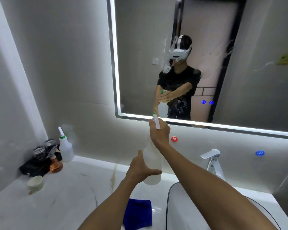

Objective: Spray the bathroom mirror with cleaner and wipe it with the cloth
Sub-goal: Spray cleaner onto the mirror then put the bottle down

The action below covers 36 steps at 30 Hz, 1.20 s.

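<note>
Both hands gripped the spray bottle [152, 161] below the mirror [206, 63]: left hand [140, 170] cupping its base, right hand [160, 133] wrapped around the trigger head. The blue cloth [137, 213] lay on the counter [65, 196] beneath the forearms.

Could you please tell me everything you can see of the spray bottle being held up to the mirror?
The spray bottle is translucent white plastic with a white trigger head and green nozzle tip. It is held upright above the counter, just below the mirror. The right hand wraps the trigger head; the left hand steadies its lower body.
</note>
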Available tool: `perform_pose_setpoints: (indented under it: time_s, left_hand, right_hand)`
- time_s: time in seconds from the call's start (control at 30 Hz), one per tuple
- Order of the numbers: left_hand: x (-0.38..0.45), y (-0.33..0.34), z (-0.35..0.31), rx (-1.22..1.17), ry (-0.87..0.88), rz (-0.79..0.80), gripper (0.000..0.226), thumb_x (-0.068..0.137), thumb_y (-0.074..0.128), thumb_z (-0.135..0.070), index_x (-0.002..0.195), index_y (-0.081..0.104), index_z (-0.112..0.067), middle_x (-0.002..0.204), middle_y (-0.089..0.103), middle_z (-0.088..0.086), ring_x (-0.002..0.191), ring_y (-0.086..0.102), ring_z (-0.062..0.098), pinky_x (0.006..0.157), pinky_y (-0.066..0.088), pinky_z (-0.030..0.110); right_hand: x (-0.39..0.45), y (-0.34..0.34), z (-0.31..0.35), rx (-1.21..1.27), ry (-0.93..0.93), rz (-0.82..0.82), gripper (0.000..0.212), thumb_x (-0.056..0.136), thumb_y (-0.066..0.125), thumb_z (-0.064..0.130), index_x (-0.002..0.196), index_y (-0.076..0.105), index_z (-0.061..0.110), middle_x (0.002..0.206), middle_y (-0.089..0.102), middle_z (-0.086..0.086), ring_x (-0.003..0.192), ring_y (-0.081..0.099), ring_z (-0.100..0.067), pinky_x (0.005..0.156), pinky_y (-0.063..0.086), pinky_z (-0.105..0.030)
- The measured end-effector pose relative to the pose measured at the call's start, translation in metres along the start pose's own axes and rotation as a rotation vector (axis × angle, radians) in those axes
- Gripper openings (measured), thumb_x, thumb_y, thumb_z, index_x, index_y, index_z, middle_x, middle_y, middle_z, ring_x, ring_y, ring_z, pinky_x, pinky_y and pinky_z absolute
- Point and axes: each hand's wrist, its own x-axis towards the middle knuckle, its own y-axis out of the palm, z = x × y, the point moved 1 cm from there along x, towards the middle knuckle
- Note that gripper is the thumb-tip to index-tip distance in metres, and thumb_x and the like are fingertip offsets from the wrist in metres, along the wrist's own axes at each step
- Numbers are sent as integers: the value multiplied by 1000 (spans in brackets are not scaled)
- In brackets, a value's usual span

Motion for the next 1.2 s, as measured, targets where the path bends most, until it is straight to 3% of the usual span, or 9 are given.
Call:
perform_pose_setpoints:
  time_s: [0.2,0.37,0.47,0.57,0.8,0.9,1.2]
  left_hand:
    - [-7,-5,12,-22,-32,-5,102,53,88,-56,134,32,-26,125,54,-4,107,54,15,91,56,33]
    - [-13,-7,23,-39,-40,5,102,55,88,-55,135,31,-26,126,54,-4,108,54,15,91,55,32]
    - [-13,-8,27,-45,-45,-11,102,57,88,-54,136,31,-26,126,53,-4,108,54,15,92,55,32]
    - [-13,-10,33,-57,-48,-19,102,57,88,-55,137,30,-27,127,53,-4,107,53,13,91,54,30]
    - [-16,-22,51,-25,-69,-37,102,60,87,-53,139,29,-25,130,52,-4,105,50,10,91,50,25]
    - [-20,-27,63,-48,-84,-52,103,59,87,-54,139,29,-27,132,53,-2,110,54,13,96,53,32]
    - [-30,-37,82,-101,-127,-127,96,55,87,-55,129,33,-28,121,54,-7,105,55,14,89,56,29]
  right_hand:
    - [-4,16,5,-82,-17,52,29,99,50,24,80,61,6,70,59,-7,64,58,-20,59,52,-32]
    - [-11,25,4,-168,-33,65,33,98,45,23,98,67,-1,77,67,-14,71,63,-27,69,57,-42]
    - [-14,30,6,-194,-15,90,35,97,46,25,79,64,0,65,60,-11,63,60,-27,63,53,-42]
    - [-16,36,6,-190,-14,101,37,97,46,25,71,59,2,61,56,-7,58,56,-23,59,50,-39]
    - [-28,55,0,-102,-71,111,35,99,49,23,75,58,-1,66,59,-12,58,54,-20,53,40,-27]
    - [-36,64,1,-107,-105,131,32,100,50,22,73,56,7,62,53,-2,53,49,-10,46,34,-11]
    - [-56,81,2,-82,-220,251,26,100,51,27,82,59,10,65,51,9,54,50,-7,54,41,-6]
